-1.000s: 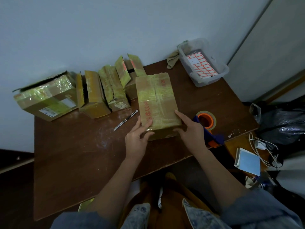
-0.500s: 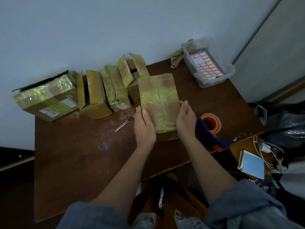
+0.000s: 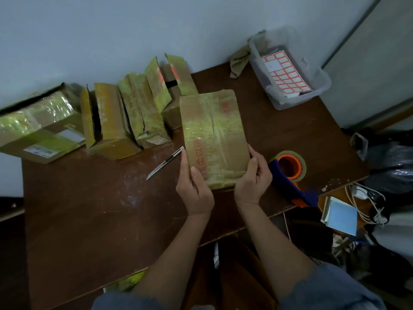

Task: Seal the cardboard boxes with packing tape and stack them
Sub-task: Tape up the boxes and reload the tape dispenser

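So both hands, left hand (image 3: 194, 190) and right hand (image 3: 253, 182), grip the taped box (image 3: 213, 139) by its sides near the table's (image 3: 89, 209) front, while 5 boxes (image 3: 107, 121) behind sit unstacked, some still open.

The scene is dim and flat, with a cool bluish cast on the wall (image 3: 134, 30). Soft light falls from above; shadows are faint and diffuse. Glare shows on the tape wrapping the leftmost cardboard box (image 3: 40, 115) and in pale sheen on the scuffed brown table (image 3: 100, 209). Wide-angle distortion bends the table edges and the wall line. Corners fall dark, and fine detail is soft and smeared throughout.
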`<act>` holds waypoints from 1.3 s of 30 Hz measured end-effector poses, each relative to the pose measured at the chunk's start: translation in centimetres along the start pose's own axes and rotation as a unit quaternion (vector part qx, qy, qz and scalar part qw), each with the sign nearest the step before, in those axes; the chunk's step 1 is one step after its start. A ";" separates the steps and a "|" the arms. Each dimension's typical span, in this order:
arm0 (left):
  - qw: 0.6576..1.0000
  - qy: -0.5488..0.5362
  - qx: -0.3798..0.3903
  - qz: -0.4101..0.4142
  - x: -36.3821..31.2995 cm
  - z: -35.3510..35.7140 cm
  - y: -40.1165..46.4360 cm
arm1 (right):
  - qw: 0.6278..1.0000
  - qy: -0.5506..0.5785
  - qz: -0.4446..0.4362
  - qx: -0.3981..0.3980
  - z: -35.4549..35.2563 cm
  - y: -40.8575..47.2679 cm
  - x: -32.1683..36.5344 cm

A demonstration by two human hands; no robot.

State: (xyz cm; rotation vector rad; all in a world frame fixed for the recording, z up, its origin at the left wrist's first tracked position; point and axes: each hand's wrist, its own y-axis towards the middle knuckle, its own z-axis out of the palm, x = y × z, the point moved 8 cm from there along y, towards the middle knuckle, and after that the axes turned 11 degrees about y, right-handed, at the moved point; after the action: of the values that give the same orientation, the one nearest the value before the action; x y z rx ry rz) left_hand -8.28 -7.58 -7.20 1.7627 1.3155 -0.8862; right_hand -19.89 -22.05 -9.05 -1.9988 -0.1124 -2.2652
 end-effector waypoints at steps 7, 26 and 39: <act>0.999 -0.034 0.021 0.033 1.0 0.8 -0.7 | 0.999 0.024 -0.026 0.013 -0.1 -0.3 -1.0; 0.967 0.120 0.116 -0.191 0.6 -0.8 1.0 | 0.897 -0.349 0.100 0.254 4.3 -1.5 1.6; 0.974 0.189 0.105 -0.068 -0.4 -1.3 1.6 | 0.883 -0.411 -0.026 0.223 4.2 -0.6 2.3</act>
State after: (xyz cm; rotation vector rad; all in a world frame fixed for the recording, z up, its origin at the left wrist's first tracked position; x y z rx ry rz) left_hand -6.68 -6.90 -5.96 2.1022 1.6514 -0.8137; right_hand -16.11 -21.00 -6.24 -2.4970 -0.6882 -1.0905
